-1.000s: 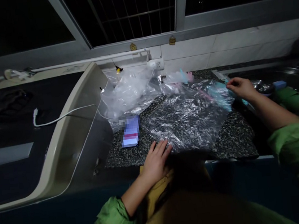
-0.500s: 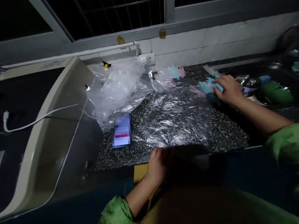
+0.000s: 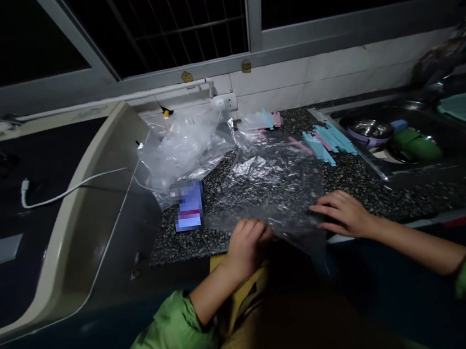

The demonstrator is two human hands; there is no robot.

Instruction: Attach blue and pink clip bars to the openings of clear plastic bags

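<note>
A clear plastic bag (image 3: 271, 178) lies spread and crinkled on the speckled counter (image 3: 367, 195). Its near edge is gathered in the curled fingers of my left hand (image 3: 247, 247), at the counter's front edge. My right hand (image 3: 345, 214) is at the bag's near right corner, fingers stretched out and apart, thumb below; whether the fingertips touch the film is hard to tell. Beyond it lie several light blue strips (image 3: 337, 138) with some pink ones among them, partly against the bag's far right side. More blue and pink pieces (image 3: 267, 118) lie near the wall.
Bundled clear plastic bags (image 3: 189, 143) stand at the back left, with a lit phone (image 3: 189, 205) in front. A washing machine (image 3: 93, 214) with a white cable (image 3: 77, 185) across it is on the left. The sink (image 3: 378, 165) on the right holds a steel bowl and a green item.
My right hand has left the blue strips and come down toward me to the bag's near right corner. The bag's near edge is now raised at my left hand, which stays about where it was.
</note>
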